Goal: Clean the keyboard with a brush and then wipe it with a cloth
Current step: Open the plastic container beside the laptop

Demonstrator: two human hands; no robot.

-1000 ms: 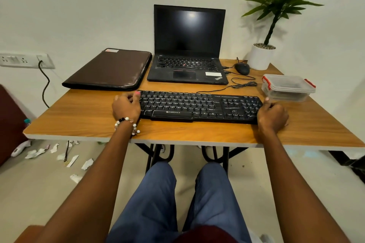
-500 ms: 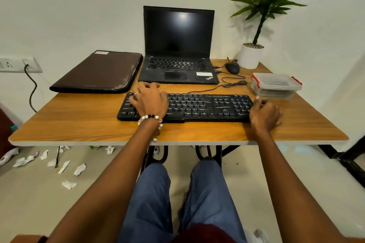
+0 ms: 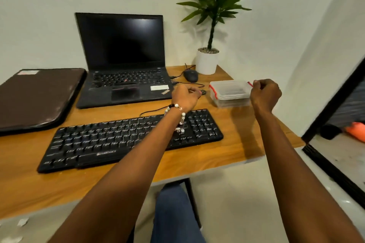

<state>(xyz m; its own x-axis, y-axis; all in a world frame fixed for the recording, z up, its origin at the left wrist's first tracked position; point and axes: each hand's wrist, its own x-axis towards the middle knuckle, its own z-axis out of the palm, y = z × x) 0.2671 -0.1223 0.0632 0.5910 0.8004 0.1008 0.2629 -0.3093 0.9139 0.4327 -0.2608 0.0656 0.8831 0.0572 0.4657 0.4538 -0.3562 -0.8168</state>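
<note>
The black keyboard (image 3: 130, 138) lies flat on the wooden table (image 3: 237, 134), near its front edge and slightly askew, its right end farther back than its left. Neither hand touches it. The left forearm crosses above its right half, and a beaded bracelet (image 3: 178, 113) hangs from that wrist over the keys.

The left hand (image 3: 184, 96) hovers behind the keyboard, between the laptop and the container, fingers loosely curled; whether it holds anything cannot be told. The right hand (image 3: 265, 94) is raised at the right end of a clear plastic container (image 3: 229, 92) with red clips, fingers curled by the right clip (image 3: 250, 84); whether they actually pinch it cannot be told.

The container sits toward the right edge of the table, behind the keyboard's right end. Behind it, at the back right corner, stands a potted plant (image 3: 207, 61) in a white pot, with a black mouse (image 3: 190, 75) just left of the pot. An open laptop (image 3: 122, 65) with a dark screen stands at the back edge, centre. A dark brown sleeve (image 3: 37, 96) lies along the left, beside the laptop. A thin black cable (image 3: 154, 109) runs across the table between laptop and keyboard.
</note>
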